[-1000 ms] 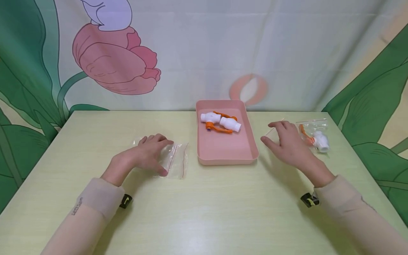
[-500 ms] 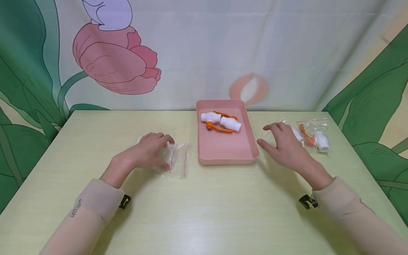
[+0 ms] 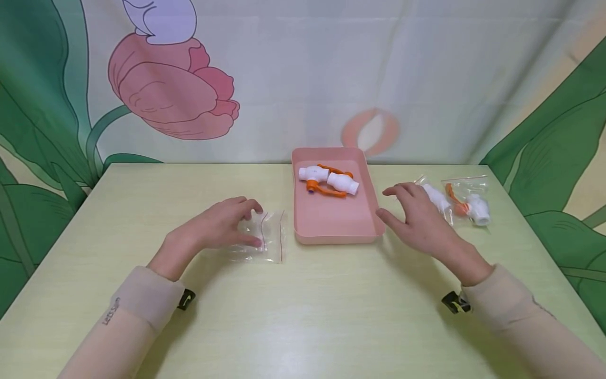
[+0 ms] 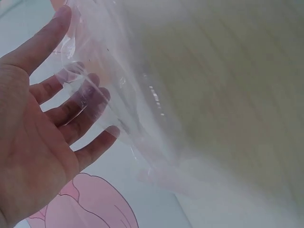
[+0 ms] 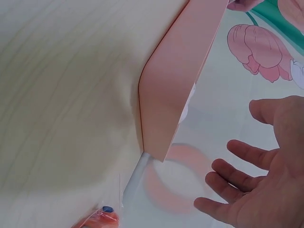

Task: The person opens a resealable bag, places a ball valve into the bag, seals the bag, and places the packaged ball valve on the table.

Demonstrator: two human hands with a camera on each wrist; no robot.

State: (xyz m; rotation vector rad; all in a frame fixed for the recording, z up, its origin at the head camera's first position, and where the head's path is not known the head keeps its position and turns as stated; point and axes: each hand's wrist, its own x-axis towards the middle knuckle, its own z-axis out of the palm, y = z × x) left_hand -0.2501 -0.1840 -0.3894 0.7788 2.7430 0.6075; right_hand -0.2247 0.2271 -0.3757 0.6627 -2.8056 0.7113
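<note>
Clear zip bags are set just left of the pink tray, against the left hand's loose, ungripping fingers. Nothing's held by the right hand either, parked nearer the tray, whose long axis is aimed front-to-back; decent room's left on its near side.

Tabletop viewed from head and wrists
By the head camera it is seen forward and down, from farther off; the left hand and right hand are each shown close by a sideways-rolled wrist camera; the tray is shared by head and right wrist views.
</note>
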